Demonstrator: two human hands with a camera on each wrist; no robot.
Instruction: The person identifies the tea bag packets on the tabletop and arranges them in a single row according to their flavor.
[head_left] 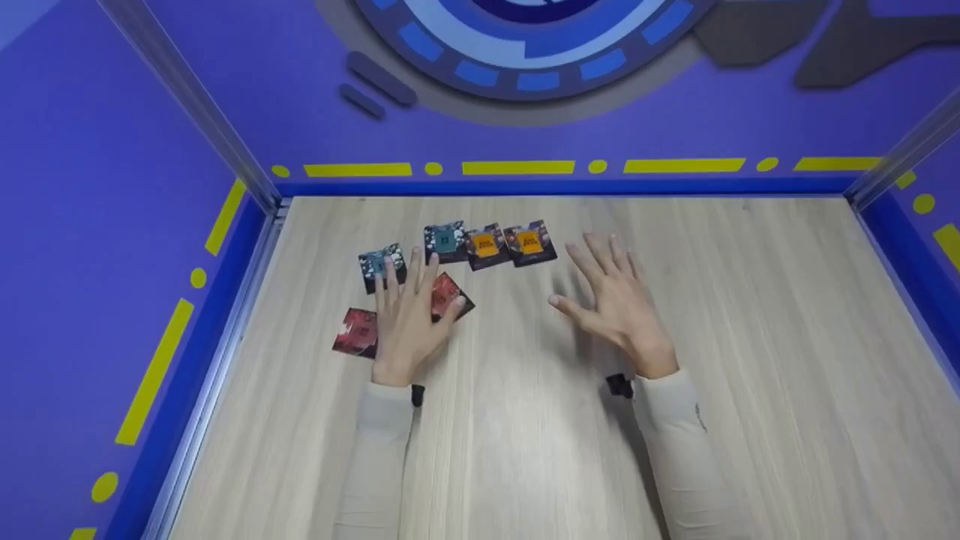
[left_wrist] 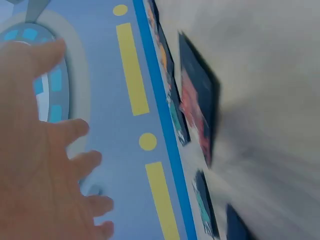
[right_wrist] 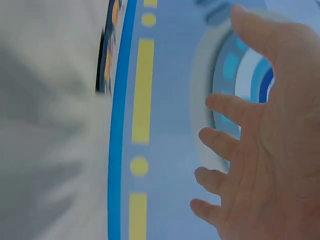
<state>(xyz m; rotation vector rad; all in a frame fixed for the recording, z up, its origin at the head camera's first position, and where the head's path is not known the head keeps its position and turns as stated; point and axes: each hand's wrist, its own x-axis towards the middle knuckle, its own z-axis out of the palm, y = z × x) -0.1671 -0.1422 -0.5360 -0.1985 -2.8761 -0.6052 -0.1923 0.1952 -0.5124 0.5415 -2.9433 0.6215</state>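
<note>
My left hand (head_left: 409, 326) is held above the table with its fingers spread, holding nothing. In the head view it overlaps two red-and-black flat square packets: one red packet (head_left: 355, 332) on its left, the other red packet (head_left: 445, 292) partly behind its thumb. Beyond the fingertips lies a tilted teal packet (head_left: 371, 265). A second teal packet (head_left: 445, 238) starts a row with an orange packet (head_left: 486, 246) and another orange packet (head_left: 530, 242). My right hand (head_left: 622, 307), fingers spread and holding nothing, hovers right of this row; its palm side fills much of the right wrist view.
The pale wood-grain table (head_left: 510, 450) is bounded at the back by a blue-purple wall (head_left: 510, 135) with yellow marks. Metal frame rails (head_left: 217, 382) run along the left edge. Another panel (head_left: 930, 247) stands at the right.
</note>
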